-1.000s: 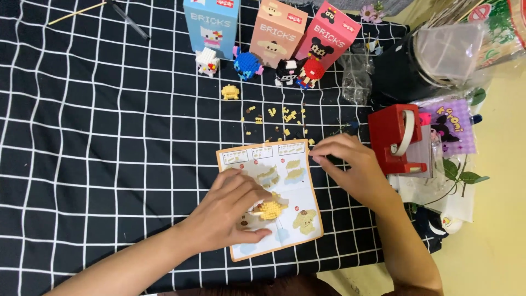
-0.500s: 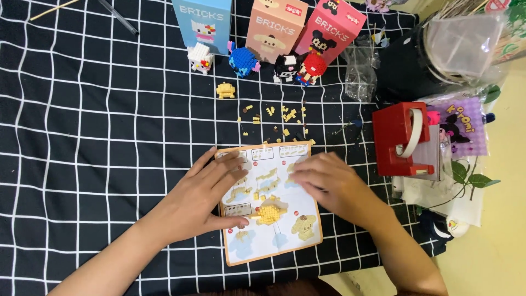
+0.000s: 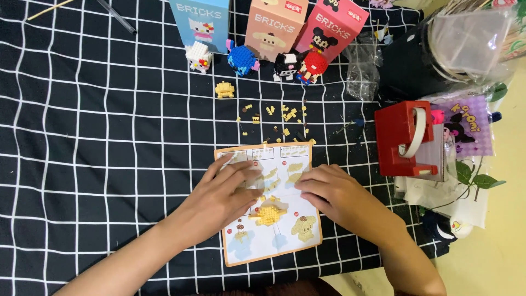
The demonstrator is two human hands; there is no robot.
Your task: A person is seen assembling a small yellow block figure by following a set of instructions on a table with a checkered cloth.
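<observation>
Both hands lie flat, fingers released, on the instruction sheet at lower centre of the frame: the left hand on its left half, the right hand on its right. Between them sits a small yellow brick figure (partly built), while loose yellow bricks scatter just above on the black grid tablecloth.
</observation>
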